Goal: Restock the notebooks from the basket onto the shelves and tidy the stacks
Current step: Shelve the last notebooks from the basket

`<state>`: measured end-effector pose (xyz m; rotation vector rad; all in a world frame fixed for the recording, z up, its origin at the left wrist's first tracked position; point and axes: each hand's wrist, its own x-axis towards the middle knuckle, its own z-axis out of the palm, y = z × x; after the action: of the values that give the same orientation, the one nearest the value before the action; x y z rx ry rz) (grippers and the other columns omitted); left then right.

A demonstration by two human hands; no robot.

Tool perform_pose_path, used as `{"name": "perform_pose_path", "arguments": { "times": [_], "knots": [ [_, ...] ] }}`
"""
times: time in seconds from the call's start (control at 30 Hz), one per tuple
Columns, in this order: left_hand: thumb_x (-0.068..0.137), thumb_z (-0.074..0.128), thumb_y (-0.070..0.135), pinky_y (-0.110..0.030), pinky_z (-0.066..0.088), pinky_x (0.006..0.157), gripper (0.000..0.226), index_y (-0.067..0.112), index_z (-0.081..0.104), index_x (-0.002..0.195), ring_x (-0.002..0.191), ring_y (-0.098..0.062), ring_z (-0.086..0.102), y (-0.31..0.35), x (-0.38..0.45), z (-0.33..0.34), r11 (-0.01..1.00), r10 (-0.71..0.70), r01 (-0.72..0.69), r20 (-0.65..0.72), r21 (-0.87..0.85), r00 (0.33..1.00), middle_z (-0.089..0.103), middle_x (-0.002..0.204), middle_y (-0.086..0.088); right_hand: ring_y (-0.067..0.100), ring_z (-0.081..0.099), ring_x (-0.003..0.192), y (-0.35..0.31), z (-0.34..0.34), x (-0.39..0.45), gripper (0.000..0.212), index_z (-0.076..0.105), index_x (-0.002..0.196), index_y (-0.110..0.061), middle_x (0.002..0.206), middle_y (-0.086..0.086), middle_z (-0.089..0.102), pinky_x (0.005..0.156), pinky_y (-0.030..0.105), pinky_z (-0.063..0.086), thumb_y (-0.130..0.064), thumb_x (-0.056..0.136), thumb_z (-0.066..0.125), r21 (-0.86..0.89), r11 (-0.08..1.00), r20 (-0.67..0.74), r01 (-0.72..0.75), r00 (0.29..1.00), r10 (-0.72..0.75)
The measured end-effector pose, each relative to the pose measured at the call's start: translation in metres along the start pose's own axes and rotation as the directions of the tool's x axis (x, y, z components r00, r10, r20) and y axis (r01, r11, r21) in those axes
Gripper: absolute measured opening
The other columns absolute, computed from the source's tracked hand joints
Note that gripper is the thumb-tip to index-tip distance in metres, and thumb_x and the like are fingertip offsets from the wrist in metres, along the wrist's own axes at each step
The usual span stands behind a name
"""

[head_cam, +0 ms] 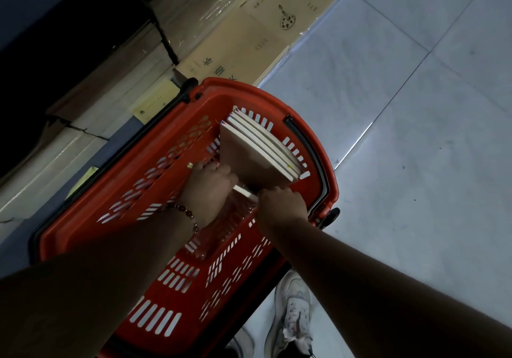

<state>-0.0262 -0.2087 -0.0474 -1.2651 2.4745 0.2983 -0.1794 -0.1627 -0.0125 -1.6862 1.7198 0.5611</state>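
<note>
A red plastic basket point(144, 161) with slotted walls and a black handle stands on the floor. Inside it leans a small stack of notebooks point(249, 155) — brown kraft covers, pale page edges, four or so pressed together. The stack is tilted against the basket's far wall, its lower corner down in the basket — one brown cover faces up.

The near ends of the notebooks point(250, 155) disappear behind the left hand point(206, 188) and right hand point(281, 202), so the grip beneath cannot be made out. The basket point(91, 227) runs off the bottom edge, its floor mostly covered by both forearms. A white shoe point(293, 316) is cut off below, and the print on the cartons point(249, 39) is too small to read.
</note>
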Motion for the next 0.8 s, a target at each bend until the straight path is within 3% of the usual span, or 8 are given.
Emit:
{"name": "perform_pose_path", "arguments": {
  "times": [0.2,0.3,0.43,0.5,0.57,0.63,0.73,0.8],
  "knots": [
    [0.09,0.065,0.021,-0.038,0.04,0.082,0.005,0.018,0.068,0.093,0.083,-0.026,0.065,-0.016,-0.023,-0.037,0.96,-0.055,-0.002,-0.196,-0.279,0.979,0.069,0.088,0.0,0.017,0.066,0.084,0.014,-0.029,0.004,0.014,0.06,0.1,-0.017,0.088,0.002,0.062,0.076,0.031,0.056,-0.024,0.101,0.047,0.412,0.91,0.006,-0.032,0.999,0.032],
    [0.09,0.068,0.032,-0.027,0.04,0.066,0.016,0.016,0.068,0.094,0.075,-0.02,0.064,-0.03,-0.042,-0.077,0.921,-0.087,-0.012,-0.234,-0.39,0.968,0.071,0.087,-0.001,0.018,0.066,0.096,0.029,-0.057,-0.008,0.022,0.065,0.117,-0.017,0.102,0.003,0.068,0.081,0.03,0.056,-0.024,0.1,0.053,0.559,0.823,-0.064,0.1,0.995,-0.078],
    [0.088,0.068,0.042,-0.023,0.04,0.058,0.028,0.019,0.066,0.102,0.078,-0.012,0.059,-0.041,-0.061,-0.131,0.88,-0.272,0.14,-0.241,-0.454,0.932,0.066,0.092,0.002,0.009,0.066,0.095,0.048,-0.104,-0.044,0.017,0.07,0.11,-0.026,0.1,-0.008,0.071,0.079,0.022,0.053,-0.024,0.097,0.061,0.731,0.643,-0.146,0.228,0.973,-0.179],
    [0.084,0.075,0.04,-0.025,0.045,0.06,0.028,0.023,0.062,0.102,0.078,-0.009,0.062,-0.042,-0.07,-0.158,0.681,-0.442,0.193,-0.187,-0.706,0.878,0.065,0.091,0.008,0.013,0.069,0.093,0.054,-0.131,-0.067,0.015,0.072,0.108,-0.023,0.098,-0.003,0.073,0.08,0.029,0.057,-0.021,0.096,0.062,0.773,0.572,-0.194,0.274,0.961,-0.197],
    [0.079,0.082,0.035,-0.033,0.055,0.074,0.036,0.025,0.06,0.106,0.085,-0.013,0.07,-0.044,-0.08,-0.181,0.275,-0.523,0.141,-0.025,-0.951,0.852,0.073,0.094,0.006,0.025,0.068,0.095,0.061,-0.159,-0.092,0.015,0.072,0.107,-0.014,0.1,0.007,0.072,0.084,0.04,0.057,-0.019,0.096,0.063,0.808,0.498,-0.246,0.314,0.949,-0.199],
    [0.073,0.086,0.038,-0.046,0.056,0.087,0.042,0.026,0.065,0.107,0.092,-0.022,0.073,-0.042,-0.09,-0.204,0.001,-0.472,0.102,0.09,-0.995,0.877,0.076,0.101,0.001,0.028,0.068,0.1,0.068,-0.187,-0.121,0.018,0.069,0.109,-0.011,0.106,0.011,0.07,0.09,0.043,0.058,-0.021,0.096,0.062,0.845,0.427,-0.273,0.323,0.946,-0.176],
    [0.058,0.092,0.046,-0.044,0.053,0.091,0.051,0.023,0.076,0.102,0.097,-0.029,0.072,-0.025,-0.108,-0.248,-0.175,-0.327,0.153,0.204,-0.973,0.923,0.075,0.107,-0.009,0.026,0.069,0.102,0.078,-0.226,-0.168,0.019,0.065,0.113,-0.011,0.109,0.01,0.071,0.088,0.039,0.058,-0.02,0.099,0.057,0.914,0.25,-0.299,0.32,0.947,-0.118],
    [0.072,0.085,0.034,-0.04,0.053,0.086,0.042,0.018,0.073,0.11,0.1,-0.029,0.072,-0.006,-0.128,-0.286,-0.168,-0.193,0.252,0.283,-0.953,0.94,0.075,0.11,-0.01,0.025,0.068,0.103,0.081,-0.253,-0.203,0.021,0.065,0.117,-0.013,0.113,0.008,0.071,0.087,0.04,0.056,-0.019,0.101,0.054,0.936,0.138,-0.319,0.323,0.946,-0.051]
  ]
}}
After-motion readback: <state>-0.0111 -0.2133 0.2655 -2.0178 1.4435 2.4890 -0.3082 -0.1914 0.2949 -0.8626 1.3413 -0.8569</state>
